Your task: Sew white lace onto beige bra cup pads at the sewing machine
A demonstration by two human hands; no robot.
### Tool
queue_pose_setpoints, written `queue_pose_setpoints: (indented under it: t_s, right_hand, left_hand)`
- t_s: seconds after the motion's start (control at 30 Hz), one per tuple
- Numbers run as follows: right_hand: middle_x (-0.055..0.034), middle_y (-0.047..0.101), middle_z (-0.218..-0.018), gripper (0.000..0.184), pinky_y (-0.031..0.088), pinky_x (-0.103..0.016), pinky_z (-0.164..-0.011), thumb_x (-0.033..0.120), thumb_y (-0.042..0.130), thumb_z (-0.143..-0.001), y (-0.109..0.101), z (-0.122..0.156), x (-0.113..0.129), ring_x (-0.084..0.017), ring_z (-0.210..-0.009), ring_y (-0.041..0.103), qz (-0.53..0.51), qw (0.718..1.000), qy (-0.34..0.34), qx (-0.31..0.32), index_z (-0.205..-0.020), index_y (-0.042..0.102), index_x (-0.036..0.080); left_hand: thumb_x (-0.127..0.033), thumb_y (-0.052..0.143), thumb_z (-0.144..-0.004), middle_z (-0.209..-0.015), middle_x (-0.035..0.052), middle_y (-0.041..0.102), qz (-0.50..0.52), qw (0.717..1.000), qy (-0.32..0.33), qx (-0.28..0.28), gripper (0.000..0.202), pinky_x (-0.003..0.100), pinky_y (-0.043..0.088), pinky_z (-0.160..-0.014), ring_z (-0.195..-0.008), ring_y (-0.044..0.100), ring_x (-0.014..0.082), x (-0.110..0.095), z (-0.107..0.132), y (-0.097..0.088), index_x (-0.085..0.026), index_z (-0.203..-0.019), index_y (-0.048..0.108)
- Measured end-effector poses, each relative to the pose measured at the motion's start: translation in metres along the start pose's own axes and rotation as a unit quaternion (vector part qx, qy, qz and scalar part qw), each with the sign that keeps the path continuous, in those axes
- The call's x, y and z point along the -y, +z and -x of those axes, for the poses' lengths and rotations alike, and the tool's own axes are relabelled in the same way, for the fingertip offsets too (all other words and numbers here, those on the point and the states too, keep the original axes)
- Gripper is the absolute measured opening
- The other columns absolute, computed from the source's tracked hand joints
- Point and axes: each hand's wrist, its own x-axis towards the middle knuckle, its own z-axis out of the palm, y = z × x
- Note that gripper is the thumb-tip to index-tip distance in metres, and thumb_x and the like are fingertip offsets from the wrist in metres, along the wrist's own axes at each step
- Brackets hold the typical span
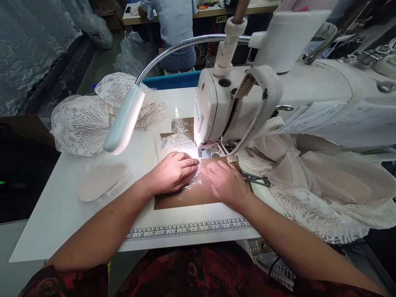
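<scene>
My left hand (173, 172) lies flat, fingers together, pressing a small white lace piece (177, 144) onto the brown panel (185, 197) in front of the sewing machine's needle area (208, 147). My right hand (225, 182) rests beside it, fingers stretched toward the needle, holding the same lace down at its edge. The fingertips of both hands nearly meet under the white sewing machine head (222, 107). Most of the lace under the hands is hidden.
A gooseneck lamp (123, 119) hangs over the table's left half. A heap of lace pieces (83, 119) and a padded cup (99, 180) lie at left. Thread snips (255, 178) and bunched lace fabric (318, 194) lie at right. A ruler strip (188, 229) lines the front edge. Another person (176, 29) sits behind.
</scene>
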Motion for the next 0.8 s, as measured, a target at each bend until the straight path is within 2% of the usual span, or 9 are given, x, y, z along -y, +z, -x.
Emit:
queue_pose_setpoints:
  t_s: [0.23,0.47,0.6,0.8]
  right_hand:
    - [-0.0061,0.063,-0.091,0.04,0.03,-0.032,-0.069,0.011,0.043,-0.086,-0.001,-0.006,0.001,-0.021,-0.081,0.049,0.005,0.999,0.047,0.023,-0.122,0.06,0.017]
    - [-0.0078,0.063,-0.094,0.041,0.032,-0.03,-0.067,0.014,0.04,-0.088,0.001,-0.01,-0.006,-0.022,-0.086,0.051,-0.008,0.999,0.052,-0.005,-0.124,0.059,0.018]
    - [-0.0054,0.062,-0.086,0.04,0.032,-0.029,-0.065,0.013,0.042,-0.087,0.002,-0.006,-0.012,-0.02,-0.083,0.05,-0.046,0.998,0.033,-0.012,-0.122,0.061,0.02]
    - [-0.0051,0.06,-0.084,0.034,0.032,-0.03,-0.066,0.011,0.046,-0.085,0.003,-0.001,-0.015,-0.018,-0.077,0.045,-0.072,0.996,-0.039,-0.019,-0.112,0.066,0.019]
  left_hand:
    - [-0.029,0.045,-0.094,-0.125,0.0096,0.061,-0.011,1.0,-0.021,-0.001,0.032,0.041,0.044,-0.088,-0.101,0.054,0.0238,-0.001,-0.002,0.002,-0.015,-0.115,0.063]
    - [-0.03,0.046,-0.093,-0.124,0.0097,0.061,0.005,0.999,-0.035,-0.009,0.031,0.042,0.043,-0.089,-0.102,0.054,0.0245,0.002,-0.002,0.002,-0.016,-0.115,0.064]
    - [-0.029,0.048,-0.092,-0.12,0.0093,0.063,0.027,0.999,-0.028,-0.027,0.029,0.042,0.043,-0.09,-0.104,0.054,0.0242,0.006,0.0,0.001,-0.017,-0.113,0.064]
    - [-0.026,0.051,-0.09,-0.11,0.0085,0.066,0.057,0.997,-0.005,-0.048,0.023,0.041,0.044,-0.091,-0.102,0.056,0.0222,0.008,0.002,0.0,-0.019,-0.107,0.065]
